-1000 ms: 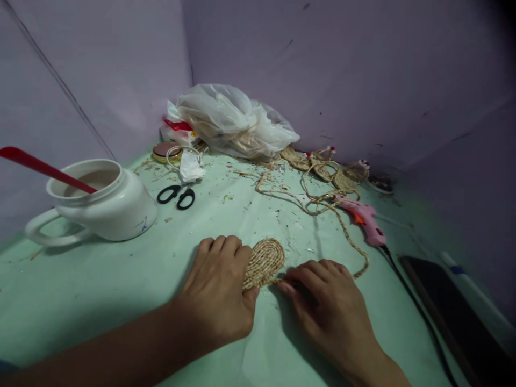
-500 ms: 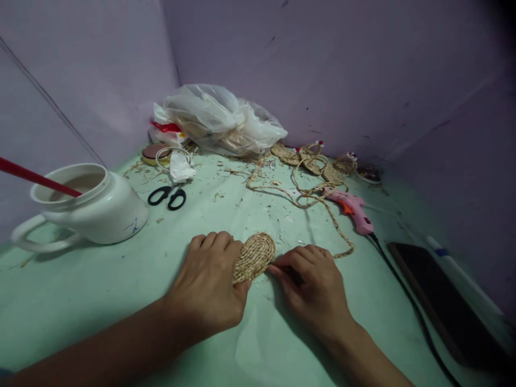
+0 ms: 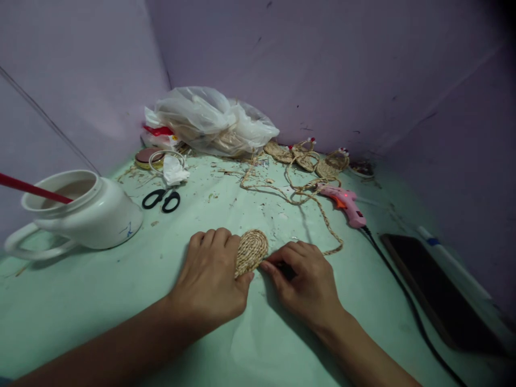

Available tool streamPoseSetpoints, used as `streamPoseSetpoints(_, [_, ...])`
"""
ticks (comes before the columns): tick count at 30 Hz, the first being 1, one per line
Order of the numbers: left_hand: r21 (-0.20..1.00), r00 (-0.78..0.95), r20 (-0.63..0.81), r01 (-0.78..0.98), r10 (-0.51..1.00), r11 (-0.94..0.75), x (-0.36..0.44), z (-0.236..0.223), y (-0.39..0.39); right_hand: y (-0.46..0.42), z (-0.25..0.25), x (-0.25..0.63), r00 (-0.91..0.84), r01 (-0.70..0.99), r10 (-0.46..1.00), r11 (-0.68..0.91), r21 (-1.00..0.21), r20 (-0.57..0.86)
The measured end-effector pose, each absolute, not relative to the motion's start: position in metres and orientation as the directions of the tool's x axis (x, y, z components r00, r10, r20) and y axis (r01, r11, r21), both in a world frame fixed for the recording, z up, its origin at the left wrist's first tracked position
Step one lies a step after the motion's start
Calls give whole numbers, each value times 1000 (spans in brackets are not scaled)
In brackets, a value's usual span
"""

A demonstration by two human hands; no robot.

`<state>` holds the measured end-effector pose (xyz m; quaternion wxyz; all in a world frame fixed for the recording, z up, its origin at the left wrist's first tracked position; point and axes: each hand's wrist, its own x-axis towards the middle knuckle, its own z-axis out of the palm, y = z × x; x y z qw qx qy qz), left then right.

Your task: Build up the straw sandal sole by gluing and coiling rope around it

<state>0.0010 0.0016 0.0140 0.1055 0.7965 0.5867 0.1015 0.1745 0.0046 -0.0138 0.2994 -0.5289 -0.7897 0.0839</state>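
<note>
A flat oval coil of braided straw cord (image 3: 253, 250) lies on the green table in front of me. My left hand (image 3: 213, 274) is closed over its left part, with the thumb along the near edge, so that part is hidden. At the coil's right edge, the fingertips of my right hand (image 3: 304, 277) are pinched together. The loose braided cord (image 3: 327, 220) comes down to the back of this hand and disappears behind it; what lies between the fingertips is mostly covered.
A pink glue gun (image 3: 346, 207) with a black cable lies to the right, near a dark phone (image 3: 435, 290). Black-handled scissors (image 3: 161, 200) and a white mug-like pot (image 3: 92, 215) are on the left. Behind are a plastic bag (image 3: 213, 121) and several woven straw pieces (image 3: 328, 165).
The whole view has shifted slightly, moving most things a little left. Both hands stay at the coil in nearly the same grip, with the right fingertips still at its edge.
</note>
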Motion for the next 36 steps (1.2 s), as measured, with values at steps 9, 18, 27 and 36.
streamPoseSetpoints(9, [306,275,-23,917,961,-255,-1,15,6,5,-8,188,-322,771,881,457,-444,347])
streamPoseSetpoints(18, [304,270,-32,920,962,-248,0,17,9,11,-15,180,-258,801,895,409,-437,364])
streamPoseSetpoints(27, [336,293,-4,901,956,-275,-3,15,7,13,-13,180,-208,850,931,323,-417,300])
streamPoseSetpoints(36, [606,27,153,787,988,-116,-30,27,15,19,-11,228,-168,752,771,503,-427,614])
